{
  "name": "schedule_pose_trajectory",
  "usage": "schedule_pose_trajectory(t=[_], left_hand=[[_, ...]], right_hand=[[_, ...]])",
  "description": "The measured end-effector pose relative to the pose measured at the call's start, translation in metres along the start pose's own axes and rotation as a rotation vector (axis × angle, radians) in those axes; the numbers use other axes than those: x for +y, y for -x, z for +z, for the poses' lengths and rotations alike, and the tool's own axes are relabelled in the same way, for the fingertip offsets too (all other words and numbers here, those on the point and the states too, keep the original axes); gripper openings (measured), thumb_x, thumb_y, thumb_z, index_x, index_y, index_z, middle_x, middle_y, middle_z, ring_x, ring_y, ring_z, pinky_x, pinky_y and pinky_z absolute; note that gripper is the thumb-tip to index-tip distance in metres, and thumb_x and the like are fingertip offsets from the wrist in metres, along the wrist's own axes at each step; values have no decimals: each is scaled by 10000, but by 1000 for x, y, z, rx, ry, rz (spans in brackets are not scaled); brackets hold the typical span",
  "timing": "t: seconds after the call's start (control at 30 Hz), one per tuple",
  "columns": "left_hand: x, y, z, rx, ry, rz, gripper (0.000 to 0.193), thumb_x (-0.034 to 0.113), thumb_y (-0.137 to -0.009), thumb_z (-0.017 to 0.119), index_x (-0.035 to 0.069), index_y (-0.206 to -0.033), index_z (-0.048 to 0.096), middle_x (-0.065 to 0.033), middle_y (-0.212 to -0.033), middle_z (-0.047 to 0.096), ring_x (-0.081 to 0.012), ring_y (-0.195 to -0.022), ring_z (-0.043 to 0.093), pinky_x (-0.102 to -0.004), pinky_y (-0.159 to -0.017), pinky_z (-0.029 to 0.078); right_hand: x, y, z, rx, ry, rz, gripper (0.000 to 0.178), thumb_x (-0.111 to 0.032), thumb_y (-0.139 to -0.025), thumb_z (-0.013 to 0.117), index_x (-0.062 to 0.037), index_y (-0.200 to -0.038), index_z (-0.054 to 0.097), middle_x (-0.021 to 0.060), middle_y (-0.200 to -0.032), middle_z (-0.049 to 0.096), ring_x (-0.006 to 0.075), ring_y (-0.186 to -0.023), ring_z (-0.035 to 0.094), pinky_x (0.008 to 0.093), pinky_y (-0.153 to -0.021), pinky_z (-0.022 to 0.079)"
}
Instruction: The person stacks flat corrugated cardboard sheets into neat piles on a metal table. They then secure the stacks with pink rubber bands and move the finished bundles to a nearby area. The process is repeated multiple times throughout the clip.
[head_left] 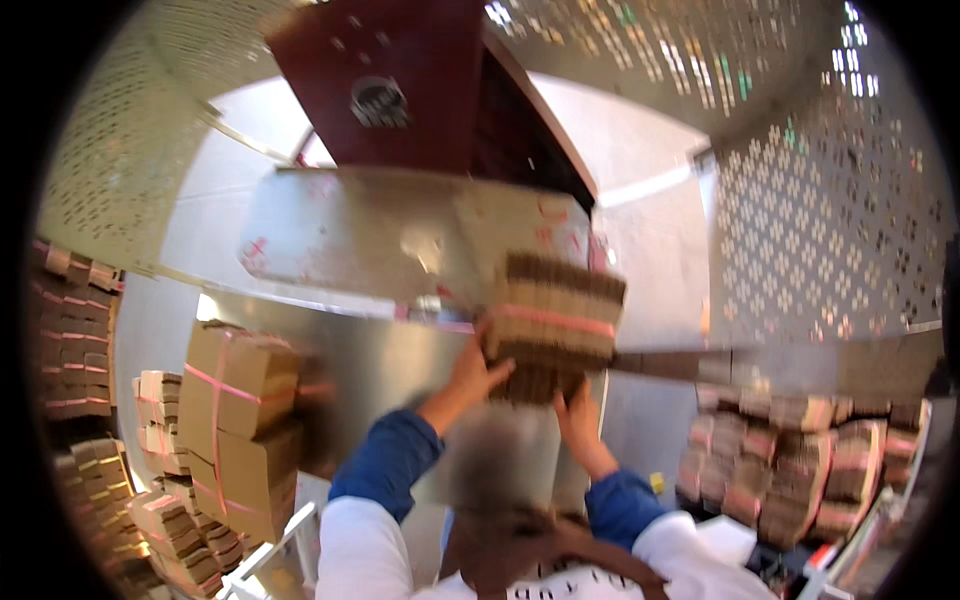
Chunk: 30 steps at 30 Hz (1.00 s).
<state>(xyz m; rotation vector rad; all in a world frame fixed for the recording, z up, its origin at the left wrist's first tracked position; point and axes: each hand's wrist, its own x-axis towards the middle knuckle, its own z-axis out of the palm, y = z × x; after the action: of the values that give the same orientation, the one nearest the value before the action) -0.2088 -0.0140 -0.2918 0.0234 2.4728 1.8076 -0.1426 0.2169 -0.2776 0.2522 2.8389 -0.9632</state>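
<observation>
Between my two hands is a bundle of brown flat cardboard pieces (555, 335), tied round with a pink strap. My left hand (468, 378) is closed on its left side, the thumb lying across the near left corner. At the near right corner, my right hand (582, 428) grips the lower edge with fingers and thumb. The bundle is tilted and a little blurred over the shiny metal table (390, 380). Part of the fingers is hidden behind the cardboard.
Beyond the table stands a dark red machine (400, 90) with a pale metal plate (350, 225). Strapped brown cardboard stacks (240, 390) stand at the left. More bundles (780, 465) fill the right side. Perforated panels (820, 220) surround the spot, and a metal bar (790, 368) reaches in from the right.
</observation>
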Motion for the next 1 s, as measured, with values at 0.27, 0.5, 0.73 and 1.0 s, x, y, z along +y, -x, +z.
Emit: schedule_pose_trajectory(t=[0.27,0.5,0.73,1.0], left_hand=[[14,-7,-6,-36,-26,23,908,158,-747,782,70,-1457,223,-210,-1322,514,-345,-1227,521,-403,-1011,439],[6,-8,-11,-38,75,62,899,163,-752,781,38,-1454,233,-220,-1329,503,-349,-1247,500,-403,-1031,415],[17,70,-9,10,193,-95,844,145,-795,756,-17,-1451,248,-224,-1389,442,-316,-1313,424,-387,-1101,332],[-29,232,-62,453,152,-145,929,76,-751,779,16,-1468,191,-182,-1348,472,-299,-1232,501,-371,-1009,425]], right_hand=[[-16,-3,-12,39,-69,0,484,-258,-852,661,52,-1094,380,354,-809,599,545,-775,568,572,-653,458],[-10,-5,-3,11,-12,74,528,-289,-842,666,-7,-1210,414,297,-906,640,494,-816,608,550,-699,486],[28,33,3,-1,178,-108,496,-285,-881,642,46,-1182,427,305,-791,627,504,-735,599,530,-618,498],[-23,104,68,-387,115,-328,879,-400,-814,696,112,-1361,237,342,-877,629,505,-787,620,536,-693,509]])
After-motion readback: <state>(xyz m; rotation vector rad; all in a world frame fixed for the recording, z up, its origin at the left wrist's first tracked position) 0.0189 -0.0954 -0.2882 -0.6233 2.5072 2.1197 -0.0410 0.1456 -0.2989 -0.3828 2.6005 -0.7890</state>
